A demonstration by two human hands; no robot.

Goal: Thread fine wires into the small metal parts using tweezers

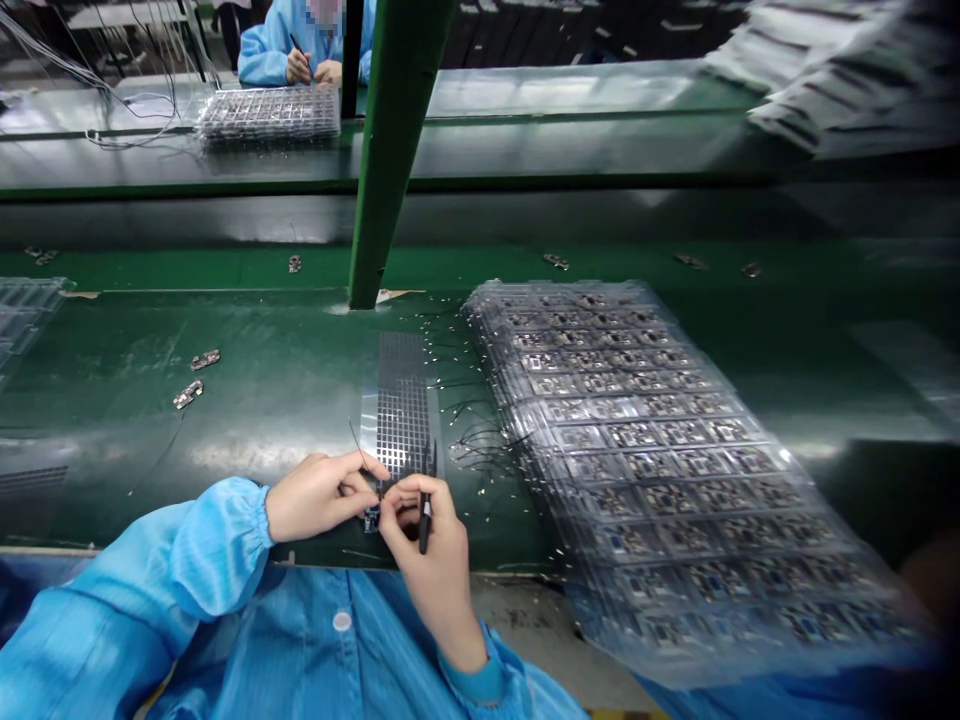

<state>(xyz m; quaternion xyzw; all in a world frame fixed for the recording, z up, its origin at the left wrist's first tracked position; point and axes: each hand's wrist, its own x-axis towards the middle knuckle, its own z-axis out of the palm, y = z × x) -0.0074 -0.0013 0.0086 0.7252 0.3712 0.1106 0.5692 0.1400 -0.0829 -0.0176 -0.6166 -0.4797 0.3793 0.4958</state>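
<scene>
While the left hand and the right hand come together over the near edge of a green worktop, the left hand's thumb and fingers pinch a small circuit board, which sits low between the hands and is partly hidden by them. The right hand is closed around slim black tweezers, held upright with the tips raised and kept close to the board, a grip suited to fine, controlled work. A hair-thin black wire rises from beside the left hand's fingers, though its attachment cannot be made out. Directly beyond the hands lies a strip of clear film carrying a dark grid of small squares, placed within short reach. To its right, loose black wires with bright tips lie scattered across the glossy surface, beside a long stack of clear plastic trays whose moulded pockets hold circuit boards in separate rows. Two loose circuit boards rest farther left. Light blue smock sleeves, gathered at the cuff, cover the forearms. Past an upright green post, a co-worker in similar blue sits behind another clear tray.
</scene>
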